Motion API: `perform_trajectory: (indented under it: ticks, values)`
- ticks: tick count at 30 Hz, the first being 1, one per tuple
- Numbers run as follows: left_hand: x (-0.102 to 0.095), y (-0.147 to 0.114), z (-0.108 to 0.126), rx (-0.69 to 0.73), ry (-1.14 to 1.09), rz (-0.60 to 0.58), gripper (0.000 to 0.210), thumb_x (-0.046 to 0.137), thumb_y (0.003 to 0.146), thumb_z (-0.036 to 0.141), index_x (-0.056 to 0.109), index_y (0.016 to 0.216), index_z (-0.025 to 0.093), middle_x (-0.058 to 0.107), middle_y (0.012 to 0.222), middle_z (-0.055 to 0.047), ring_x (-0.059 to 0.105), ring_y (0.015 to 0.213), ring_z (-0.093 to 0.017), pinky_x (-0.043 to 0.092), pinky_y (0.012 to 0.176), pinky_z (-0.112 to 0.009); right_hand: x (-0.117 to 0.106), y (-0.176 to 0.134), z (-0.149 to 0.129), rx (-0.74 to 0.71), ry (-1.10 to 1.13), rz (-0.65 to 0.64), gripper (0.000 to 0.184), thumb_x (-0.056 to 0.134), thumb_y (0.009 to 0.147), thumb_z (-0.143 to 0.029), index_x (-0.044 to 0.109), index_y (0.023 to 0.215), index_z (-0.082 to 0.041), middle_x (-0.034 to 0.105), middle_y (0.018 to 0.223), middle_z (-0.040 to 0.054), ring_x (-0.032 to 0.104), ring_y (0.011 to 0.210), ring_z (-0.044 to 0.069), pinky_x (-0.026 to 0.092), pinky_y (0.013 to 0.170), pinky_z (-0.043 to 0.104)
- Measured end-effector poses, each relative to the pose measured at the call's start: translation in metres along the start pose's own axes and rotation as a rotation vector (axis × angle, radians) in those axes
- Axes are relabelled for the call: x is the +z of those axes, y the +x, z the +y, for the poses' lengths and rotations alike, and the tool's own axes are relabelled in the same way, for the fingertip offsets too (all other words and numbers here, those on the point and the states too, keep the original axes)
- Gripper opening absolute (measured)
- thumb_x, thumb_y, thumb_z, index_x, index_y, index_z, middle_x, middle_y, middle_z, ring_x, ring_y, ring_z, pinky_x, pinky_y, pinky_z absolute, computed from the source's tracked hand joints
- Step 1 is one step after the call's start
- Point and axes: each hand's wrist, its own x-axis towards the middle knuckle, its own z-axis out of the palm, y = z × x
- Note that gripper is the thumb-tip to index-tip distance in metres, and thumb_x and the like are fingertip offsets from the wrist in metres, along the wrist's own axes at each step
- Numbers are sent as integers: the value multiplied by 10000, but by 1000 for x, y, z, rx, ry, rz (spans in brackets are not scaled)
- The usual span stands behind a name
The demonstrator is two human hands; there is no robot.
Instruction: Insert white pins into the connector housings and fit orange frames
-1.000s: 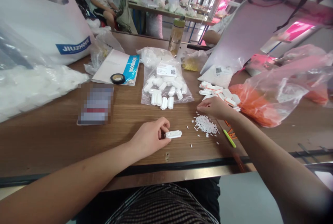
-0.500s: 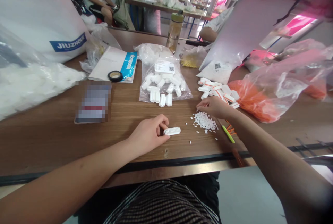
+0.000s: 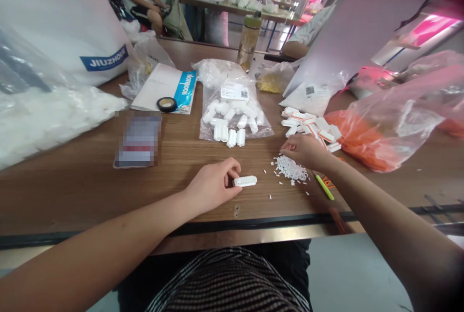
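My left hand (image 3: 213,184) pinches one end of a white multi-pin connector housing (image 3: 245,181), its rows of small holes facing up, just over the wooden table. At the far edge of a pile of tiny white plugs (image 3: 293,169) is my right hand (image 3: 304,150), thumb and fingers drawn together. Whatever lies between those fingertips, if anything, is too small to make out. Behind this hand lies a heap of white housings with orange strips (image 3: 308,123). Beside the pile rests a tool with a yellow-green handle (image 3: 324,187), next to some orange strips (image 3: 329,181).
A clear bag of white housings (image 3: 235,104) lies ahead, several housings at its mouth. To the left are a phone (image 3: 137,140), a notebook (image 3: 155,87) with black tape (image 3: 166,104), and large bags (image 3: 65,26). A bottle (image 3: 249,41) stands behind; orange parts fill a bag (image 3: 366,133) at right.
The whole scene sits slightly farther right in the picture as the camera turned. My left hand keeps the connector housing, and my right hand stays by the plug pile.
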Motion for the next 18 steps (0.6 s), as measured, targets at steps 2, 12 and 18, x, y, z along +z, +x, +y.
perform_trajectory:
  ticks: [2,12,18]
  values:
    - [0,0,0,1,-13,-3,314,716,740,242,554,1009,221,731,959,9,582,624,-117,453,649,-295,0,-2,-8,28,6,6,159,610,776,-289,732,741,-194,727,754,40,659,729,210,461,661,313]
    - [1,0,2,14,78,22,197,719,745,250,641,924,217,642,726,30,567,616,-138,421,635,-297,7,-45,-114,-366,448,56,96,615,868,-227,660,784,-217,680,829,8,594,802,157,426,829,353]
    - [1,0,2,21,73,32,160,714,761,258,627,890,220,609,682,36,559,611,-142,420,619,-290,15,-42,-120,-431,374,72,82,618,875,-217,646,799,-208,662,820,13,574,809,167,384,809,357]
